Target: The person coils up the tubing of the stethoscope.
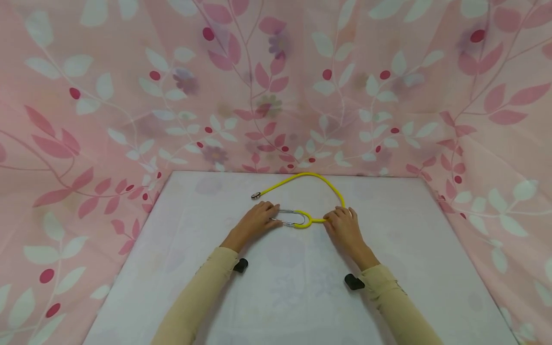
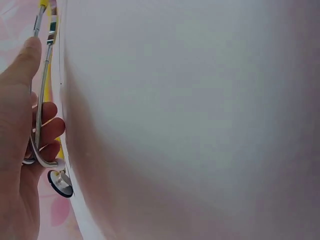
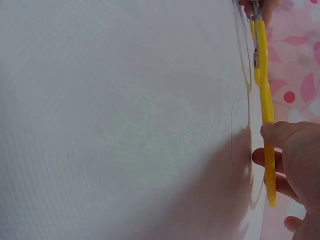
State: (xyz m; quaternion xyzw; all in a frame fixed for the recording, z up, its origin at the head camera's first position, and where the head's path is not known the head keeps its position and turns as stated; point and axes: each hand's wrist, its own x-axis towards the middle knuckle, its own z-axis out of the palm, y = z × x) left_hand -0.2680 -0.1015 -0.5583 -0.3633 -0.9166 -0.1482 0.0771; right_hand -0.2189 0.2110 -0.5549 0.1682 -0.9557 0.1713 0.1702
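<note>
stethoscope (image 1: pixel 310 220) on, or perhaps just above, table (image 1: pixel 293 292), cloth (image 1: pixel 302 96) behind

You are wearing beige sleeves (image 1: pixel 202 287), facing a yellow tube (image 3: pixel 267 97) with silver prongs (image 2: pixel 43 82), a whitish table (image 1: pixel 280 292), and pink cloth (image 1: pixel 297 124) carrying white and deeper-pink leaves (image 1: pixel 323 44) (red dots (image 1: pixel 208 33), too).

No text, label, brand name, number or sign is legible in the head view. The left wrist view and the right wrist view likewise present no readable lettering, numerals, brand marks or signs.
</note>
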